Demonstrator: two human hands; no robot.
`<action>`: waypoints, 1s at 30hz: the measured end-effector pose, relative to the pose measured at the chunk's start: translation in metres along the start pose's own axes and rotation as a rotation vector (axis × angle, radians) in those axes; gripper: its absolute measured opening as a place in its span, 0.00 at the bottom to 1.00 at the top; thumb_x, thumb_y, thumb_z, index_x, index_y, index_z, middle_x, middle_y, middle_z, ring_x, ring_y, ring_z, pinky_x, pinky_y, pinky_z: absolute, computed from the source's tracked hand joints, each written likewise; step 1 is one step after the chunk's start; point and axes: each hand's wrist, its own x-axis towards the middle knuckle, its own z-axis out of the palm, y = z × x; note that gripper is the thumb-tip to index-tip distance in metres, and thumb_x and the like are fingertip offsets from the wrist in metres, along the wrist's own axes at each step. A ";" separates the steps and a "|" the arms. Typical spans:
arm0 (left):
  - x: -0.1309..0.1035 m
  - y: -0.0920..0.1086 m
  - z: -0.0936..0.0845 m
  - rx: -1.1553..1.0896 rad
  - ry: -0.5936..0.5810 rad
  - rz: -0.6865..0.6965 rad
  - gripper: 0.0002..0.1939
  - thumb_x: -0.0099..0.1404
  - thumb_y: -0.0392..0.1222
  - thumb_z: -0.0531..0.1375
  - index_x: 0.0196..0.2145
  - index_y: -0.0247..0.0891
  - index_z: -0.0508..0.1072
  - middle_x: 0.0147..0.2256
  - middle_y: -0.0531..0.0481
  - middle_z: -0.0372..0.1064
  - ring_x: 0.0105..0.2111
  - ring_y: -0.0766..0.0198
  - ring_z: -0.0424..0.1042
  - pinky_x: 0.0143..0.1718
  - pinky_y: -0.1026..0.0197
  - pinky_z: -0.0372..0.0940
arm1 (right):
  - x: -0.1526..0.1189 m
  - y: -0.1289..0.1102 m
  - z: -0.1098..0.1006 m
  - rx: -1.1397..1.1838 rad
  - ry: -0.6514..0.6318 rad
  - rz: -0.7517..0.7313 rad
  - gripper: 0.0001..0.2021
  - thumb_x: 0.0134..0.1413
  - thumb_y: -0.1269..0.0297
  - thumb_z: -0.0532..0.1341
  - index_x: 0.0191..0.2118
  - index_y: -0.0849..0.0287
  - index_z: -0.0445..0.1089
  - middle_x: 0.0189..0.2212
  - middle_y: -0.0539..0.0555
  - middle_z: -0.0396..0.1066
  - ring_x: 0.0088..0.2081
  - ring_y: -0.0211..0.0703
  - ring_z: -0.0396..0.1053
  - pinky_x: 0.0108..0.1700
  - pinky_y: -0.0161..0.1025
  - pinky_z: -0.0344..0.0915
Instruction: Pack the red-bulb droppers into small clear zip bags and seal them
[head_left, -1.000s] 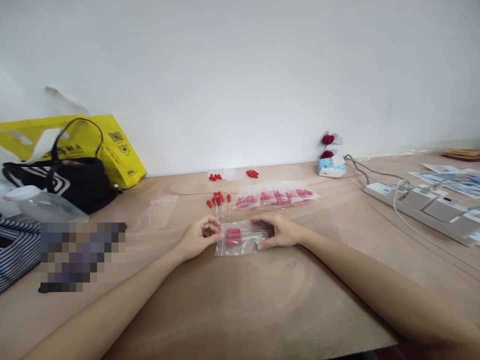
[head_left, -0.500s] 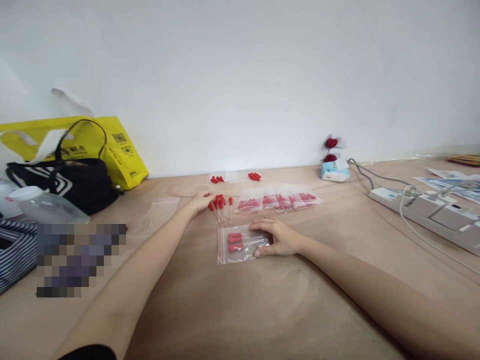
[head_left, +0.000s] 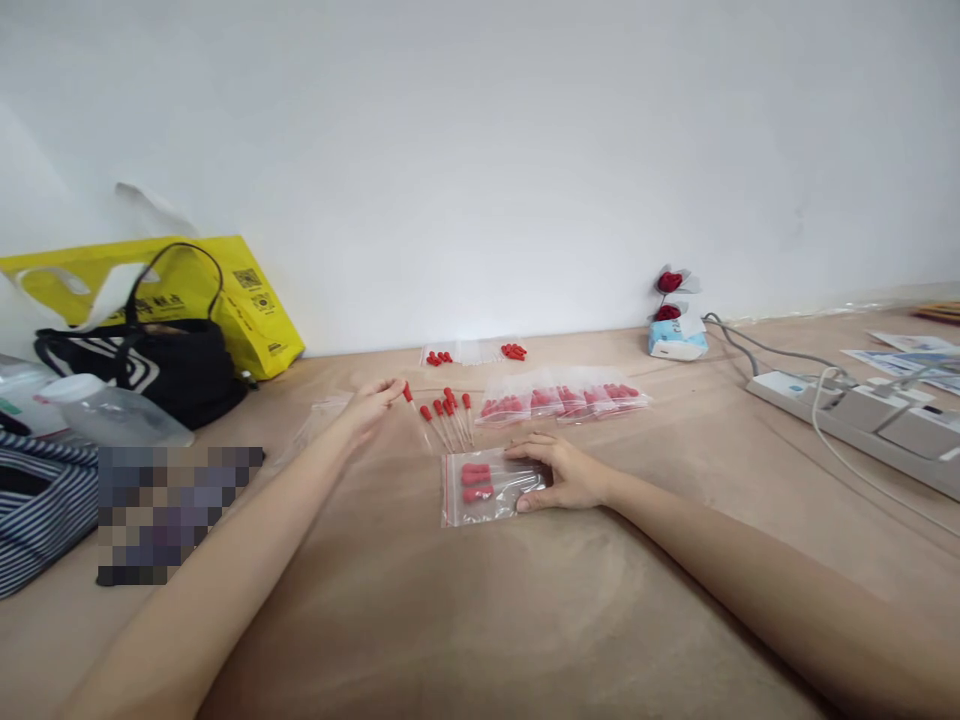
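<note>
On the brown, smooth-topped table [head_left: 480, 620], whose far edge meets the white wall, the left hand [head_left: 373, 405] has its fingertips closed on the red, rounded bulb of a slim dropper with a clear stem [head_left: 407, 391]; it slants with its stem pointing down toward the near edge, and whether its tip touches the tabletop cannot be told. Just beside it, a loose fan of red-bulbed, pale-stemmed droppers [head_left: 448, 402] lies with bulbs toward the far edge. Nearer the near edge, a flat, clear plastic zip bag with a red stripe at its left end [head_left: 466, 511] holds droppers, their red bulbs by that stripe; the right hand [head_left: 559, 475] rests over the bag's right end, thumb and fingers parted. The held dropper looks very light, its bulb probably soft and rubbery with good grip, its stem stiff, thin and slick; glass or plastic cannot be told, so it is best treated as breakable. The bulb, or the collar just below it, seems the safest hold, without bending the stem. The bag looks limp, slippery and nearly weightless, likely to slide or crease unless pinned flat or held by a corner.
</note>
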 end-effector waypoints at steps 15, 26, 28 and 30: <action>-0.095 -0.019 0.005 -0.419 0.134 -0.039 0.19 0.40 0.47 0.67 0.24 0.35 0.64 0.22 0.56 0.64 0.24 0.72 0.62 0.27 0.68 0.58 | -0.001 0.001 0.001 -0.002 0.014 -0.024 0.31 0.37 0.48 0.63 0.48 0.60 0.63 0.46 0.58 0.65 0.49 0.48 0.61 0.53 0.47 0.54; -0.086 -0.017 -0.015 -0.374 0.223 0.000 0.16 0.44 0.44 0.65 0.24 0.36 0.62 0.22 0.57 0.62 0.24 0.72 0.62 0.26 0.68 0.57 | -0.001 0.000 0.001 0.011 0.023 -0.015 0.31 0.37 0.48 0.63 0.48 0.58 0.63 0.46 0.58 0.66 0.49 0.49 0.61 0.51 0.48 0.55; -0.086 -0.017 -0.012 -0.365 0.210 0.000 0.16 0.44 0.45 0.65 0.24 0.36 0.62 0.22 0.57 0.63 0.23 0.72 0.63 0.26 0.67 0.58 | -0.001 0.000 0.001 0.012 0.025 -0.008 0.31 0.37 0.48 0.64 0.48 0.58 0.63 0.46 0.58 0.66 0.49 0.50 0.61 0.51 0.48 0.55; -0.087 -0.018 -0.007 -0.355 0.184 -0.007 0.16 0.43 0.45 0.65 0.25 0.35 0.62 0.22 0.56 0.63 0.23 0.72 0.63 0.27 0.67 0.58 | -0.001 0.000 0.001 0.011 0.020 -0.005 0.31 0.37 0.48 0.64 0.48 0.58 0.63 0.46 0.58 0.65 0.49 0.49 0.61 0.52 0.48 0.54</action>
